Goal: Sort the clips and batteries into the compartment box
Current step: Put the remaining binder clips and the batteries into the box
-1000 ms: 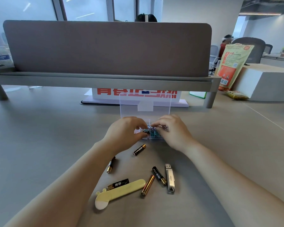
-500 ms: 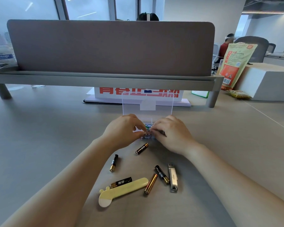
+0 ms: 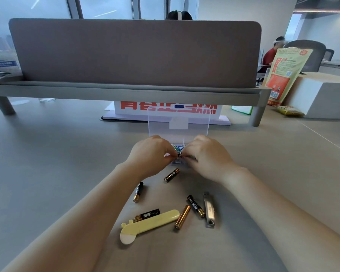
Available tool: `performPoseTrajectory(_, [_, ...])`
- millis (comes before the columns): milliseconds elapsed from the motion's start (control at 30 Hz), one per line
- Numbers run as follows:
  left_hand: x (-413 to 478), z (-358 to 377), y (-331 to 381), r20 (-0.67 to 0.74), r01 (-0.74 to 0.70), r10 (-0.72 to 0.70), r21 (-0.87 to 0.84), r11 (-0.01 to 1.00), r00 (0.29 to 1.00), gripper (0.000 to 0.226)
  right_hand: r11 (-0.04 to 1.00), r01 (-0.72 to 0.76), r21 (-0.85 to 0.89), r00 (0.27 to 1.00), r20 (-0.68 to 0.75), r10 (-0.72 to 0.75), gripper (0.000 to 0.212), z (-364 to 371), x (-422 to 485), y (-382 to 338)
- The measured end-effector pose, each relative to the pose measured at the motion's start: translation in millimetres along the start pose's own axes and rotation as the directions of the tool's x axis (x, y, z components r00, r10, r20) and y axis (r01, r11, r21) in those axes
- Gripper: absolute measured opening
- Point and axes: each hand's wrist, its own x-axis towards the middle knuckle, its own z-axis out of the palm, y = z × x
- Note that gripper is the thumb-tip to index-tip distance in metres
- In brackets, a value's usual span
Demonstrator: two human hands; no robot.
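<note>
Head view: both hands are busy over the clear plastic compartment box (image 3: 178, 164), which sits on the pale grey desk (image 3: 47, 163) with its see-through lid (image 3: 159, 122) stood upright behind. The left hand (image 3: 151, 154) and right hand (image 3: 208, 156) meet fingertip to fingertip above the box. Both have their fingers curled in, pinching a small dark piece (image 3: 178, 154) between them. It's too small to call, though I'd guess a clip.

Beyond the knuckles a tangle of coloured wire paper clips (image 3: 178, 147) already lies in a rear compartment. So this is the clip step, I'd say, with one being worked loose or settled in.

The batteries haven't been started. Five slim black-and-gold ones lie loose on the desk nearer the person:
- one (image 3: 171, 174) just in front of the box
- one (image 3: 138, 192) beside the left forearm
- two (image 3: 196, 206) (image 3: 182, 216) near a silver USB stick (image 3: 208, 210)
- one (image 3: 147, 215) touching a pale yellow oblong case (image 3: 149, 225)

Next up, as I read it: let go of that piece over its compartment, then reach back for the nearest battery. That needs a light pinch and a low drop so it doesn't roll.

Compared with a second ago, the hands have closed in. They were slightly apart then, and now the fingertips touch over the middle of the box. The batteries, stick and case haven't moved.
</note>
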Motion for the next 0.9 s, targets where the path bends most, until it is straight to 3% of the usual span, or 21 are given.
performPoseTrajectory(100, [-0.8,-0.6,2.2,-0.014,-0.006,0.006,0.035,0.999,1.0,0.022,0.994,0.05,-0.101,0.998,0.043,-0.046,0.034,-2.3,1.1,-3.4])
performPoseTrajectory(367, [-1.7,3.3,2.2,-0.011,-0.05,0.051,0.117,0.992,0.999,0.024,0.99,0.093,-0.105,0.995,0.035,-0.09,0.019,1.3,-2.9,-5.5])
performPoseTrajectory(500, [-6.3,0.9,1.8,0.03,-0.016,0.015,0.03,0.999,0.999,0.026,0.997,-0.019,0.072,0.996,0.084,0.013,0.03,0.9,-5.4,-5.3])
performPoseTrajectory(633, [-8.8,-0.9,3.8,0.057,0.022,-0.017,-0.096,0.995,0.998,0.026,0.939,-0.152,0.307,0.988,0.052,0.143,0.023,-1.5,-9.8,-4.6])
performPoseTrajectory(800, [-17.8,-5.9,2.0,0.017,0.067,-0.065,-0.221,0.973,0.998,0.027,0.887,-0.224,0.404,0.97,0.0,0.244,0.022,-4.2,-16.7,-6.8])
performPoseTrajectory(900, [-33.0,-13.9,-4.1,-0.009,0.096,-0.102,-0.264,0.96,0.995,0.026,0.867,-0.199,0.457,0.973,-0.015,0.231,0.02,-7.4,-24.4,-10.7])
